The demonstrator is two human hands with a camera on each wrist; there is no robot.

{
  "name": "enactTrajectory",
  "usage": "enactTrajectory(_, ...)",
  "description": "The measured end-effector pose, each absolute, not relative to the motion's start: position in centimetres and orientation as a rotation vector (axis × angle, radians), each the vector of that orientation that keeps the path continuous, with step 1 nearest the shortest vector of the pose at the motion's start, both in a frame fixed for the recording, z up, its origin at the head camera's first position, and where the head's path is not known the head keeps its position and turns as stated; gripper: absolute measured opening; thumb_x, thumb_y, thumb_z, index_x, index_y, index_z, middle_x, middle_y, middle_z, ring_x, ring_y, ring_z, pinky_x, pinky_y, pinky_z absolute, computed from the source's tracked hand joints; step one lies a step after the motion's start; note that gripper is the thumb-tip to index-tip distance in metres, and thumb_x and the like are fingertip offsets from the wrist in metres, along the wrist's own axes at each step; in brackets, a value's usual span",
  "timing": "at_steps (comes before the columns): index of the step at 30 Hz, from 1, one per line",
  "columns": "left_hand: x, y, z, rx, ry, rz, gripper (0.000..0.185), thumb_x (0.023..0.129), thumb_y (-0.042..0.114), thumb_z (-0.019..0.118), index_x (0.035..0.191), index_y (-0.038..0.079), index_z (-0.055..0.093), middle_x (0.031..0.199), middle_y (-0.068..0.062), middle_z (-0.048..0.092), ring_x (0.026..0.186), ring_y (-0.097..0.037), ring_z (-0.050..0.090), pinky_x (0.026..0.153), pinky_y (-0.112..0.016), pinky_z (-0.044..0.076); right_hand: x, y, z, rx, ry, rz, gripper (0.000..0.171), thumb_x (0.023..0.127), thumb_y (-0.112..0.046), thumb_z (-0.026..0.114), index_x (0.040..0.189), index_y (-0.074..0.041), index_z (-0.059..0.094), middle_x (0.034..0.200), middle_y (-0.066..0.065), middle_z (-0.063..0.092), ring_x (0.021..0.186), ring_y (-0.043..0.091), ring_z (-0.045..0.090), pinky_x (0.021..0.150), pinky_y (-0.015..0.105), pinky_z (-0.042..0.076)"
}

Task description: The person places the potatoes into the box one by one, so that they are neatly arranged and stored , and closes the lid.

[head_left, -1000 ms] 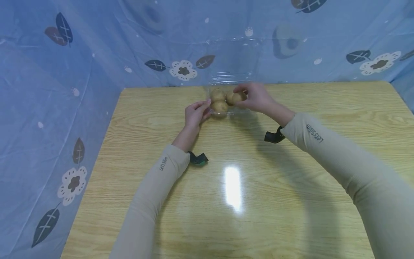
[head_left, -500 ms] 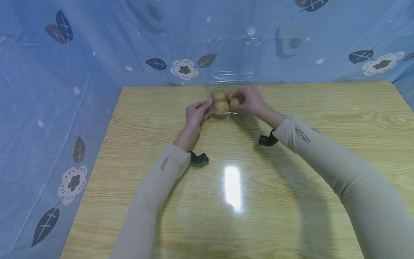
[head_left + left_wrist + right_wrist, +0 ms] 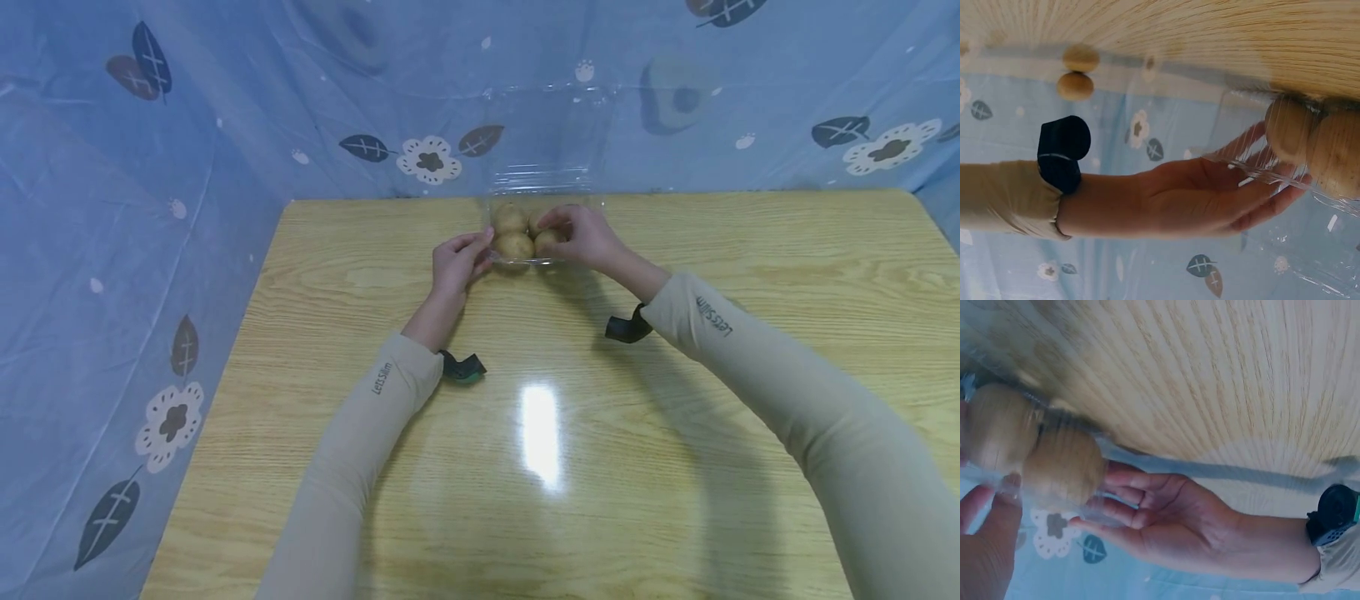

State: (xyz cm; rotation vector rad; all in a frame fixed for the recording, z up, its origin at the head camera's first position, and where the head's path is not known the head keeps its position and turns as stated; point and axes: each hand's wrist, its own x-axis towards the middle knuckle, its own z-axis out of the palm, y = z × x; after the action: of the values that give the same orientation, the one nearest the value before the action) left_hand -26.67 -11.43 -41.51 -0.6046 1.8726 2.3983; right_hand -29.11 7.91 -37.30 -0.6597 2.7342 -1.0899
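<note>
You see the wooden tabletop [image 3: 675, 400] with blue flowered sheeting [image 3: 150, 167] hanging behind it and at its left. At the far edge of the tabletop, in the middle, stands a clear plastic box [image 3: 536, 187] with its lid up, and small potatoes [image 3: 513, 244] lie together inside it. Your left hand [image 3: 453, 265] rests at the box's left side with the fingers [image 3: 1254, 140] straight – they touch the clear wall and grip nothing. Your right hand [image 3: 585, 235] reaches into the box from the right, and its curled fingers [image 3: 551, 218] hold one potato [image 3: 546, 240] – just beside the others.
</note>
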Motion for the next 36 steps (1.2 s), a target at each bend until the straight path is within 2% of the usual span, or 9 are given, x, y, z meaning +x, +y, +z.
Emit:
enactTrajectory(5, -26.6, -11.4, -41.4, -0.587, 1.879, 2.401, 0.024, 0.079, 0.019, 0.071, 0.096, 0.002, 0.067, 0.083, 0.000, 0.063, 0.069, -0.008, 0.059, 0.069, -0.021, 0.058, -28.7, 9.1, -36.2, -0.726, 2.655, -1.188, 0.031, 0.086, -0.009, 0.060, 0.112, 0.006, 0.057, 0.116, 0.023, 0.056, 0.109, 0.037, 0.053, 0.095, 0.045, 0.048)
enactTrajectory(10, -26.5, -11.5, -41.4, -0.595, 1.862, 2.417, 0.023, 0.079, 0.018, 0.072, 0.094, 0.002, 0.067, 0.083, -0.001, 0.063, 0.069, -0.009, 0.060, 0.068, -0.021, 0.058, -27.9, 11.5, -34.7, -0.722, 2.621, -1.136, 0.036, 0.090, -0.020, 0.056, 0.119, 0.001, 0.054, 0.125, 0.017, 0.052, 0.114, 0.033, 0.049, 0.096, 0.046, 0.046)
enactTrajectory(14, -26.6, -11.6, -41.4, -0.588, 1.846, 2.433, 0.025, 0.079, 0.017, 0.072, 0.096, 0.000, 0.066, 0.083, -0.002, 0.062, 0.071, -0.009, 0.059, 0.067, -0.021, 0.058, -26.9, 13.8, -33.7, -0.709, 2.638, -1.045, 0.037, 0.092, -0.026, 0.054, 0.118, 0.000, 0.054, 0.120, 0.017, 0.054, 0.112, 0.032, 0.050, 0.095, 0.047, 0.046)
enactTrajectory(18, -26.6, -11.5, -41.4, -0.581, 1.841, 2.424, 0.027, 0.079, 0.018, 0.072, 0.098, 0.000, 0.066, 0.083, -0.001, 0.062, 0.070, -0.009, 0.060, 0.069, -0.022, 0.058, -25.6, 16.5, -33.0, -0.720, 2.684, -0.898, 0.033, 0.092, -0.025, 0.055, 0.112, 0.000, 0.057, 0.113, 0.019, 0.058, 0.108, 0.033, 0.052, 0.091, 0.049, 0.047)
enactTrajectory(24, -26.7, -11.6, -41.4, -0.572, 1.853, 2.423, 0.028, 0.079, 0.018, 0.071, 0.099, -0.001, 0.066, 0.083, -0.001, 0.062, 0.070, -0.009, 0.060, 0.071, -0.024, 0.058, -23.4, 20.9, -33.2, -0.690, 2.766, -0.646, 0.033, 0.090, -0.026, 0.056, 0.113, -0.002, 0.059, 0.113, 0.021, 0.059, 0.103, 0.035, 0.054, 0.081, 0.051, 0.047)
enactTrajectory(30, -26.7, -11.6, -41.4, -0.599, 1.846, 2.418, 0.026, 0.079, 0.018, 0.072, 0.097, -0.001, 0.066, 0.083, -0.001, 0.061, 0.069, -0.009, 0.060, 0.067, -0.022, 0.058, -21.6, 24.5, -34.3, -0.634, 2.779, -0.528, 0.034, 0.088, -0.020, 0.060, 0.115, 0.000, 0.058, 0.114, 0.024, 0.057, 0.105, 0.038, 0.052, 0.080, 0.052, 0.051)
enactTrajectory(36, -26.7, -11.4, -41.4, -0.618, 1.847, 2.419, 0.026, 0.079, 0.018, 0.072, 0.095, 0.000, 0.066, 0.083, -0.002, 0.062, 0.066, -0.009, 0.060, 0.060, -0.018, 0.057, -20.2, 26.8, -35.4, -0.666, 2.836, -0.498, 0.031, 0.083, -0.010, 0.065, 0.111, 0.002, 0.060, 0.109, 0.023, 0.059, 0.101, 0.039, 0.055, 0.074, 0.050, 0.054)
